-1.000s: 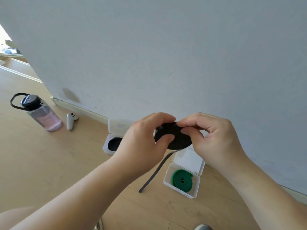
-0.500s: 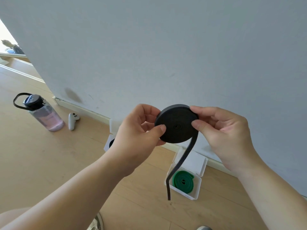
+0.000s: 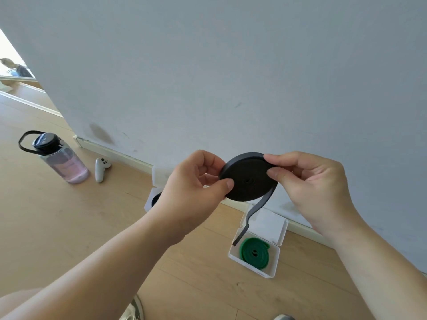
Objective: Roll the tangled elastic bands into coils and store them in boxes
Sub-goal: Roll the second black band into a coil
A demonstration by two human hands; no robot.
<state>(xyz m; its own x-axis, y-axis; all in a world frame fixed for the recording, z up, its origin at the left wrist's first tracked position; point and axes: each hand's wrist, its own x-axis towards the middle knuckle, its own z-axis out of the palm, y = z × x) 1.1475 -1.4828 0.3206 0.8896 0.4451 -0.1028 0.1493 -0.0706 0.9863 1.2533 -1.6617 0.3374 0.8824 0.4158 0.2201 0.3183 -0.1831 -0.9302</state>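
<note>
A black elastic band wound into a flat coil is held upright in the air before the wall. My left hand pinches its left edge and my right hand pinches its upper right edge. A short loose tail hangs from the coil's right side, down over an open white box that holds a green coiled band. A second open white box with something dark inside lies on the floor behind my left hand, mostly hidden.
On the wooden floor at the left stand a clear pink water bottle with a black lid and a white controller. A grey wall with a white baseboard rises close ahead. Shoe tips show at the bottom edge.
The coil was tilted up from flat to face me and has been turned, so the hanging tail is shorter than before. Both hands stay on the coil.
</note>
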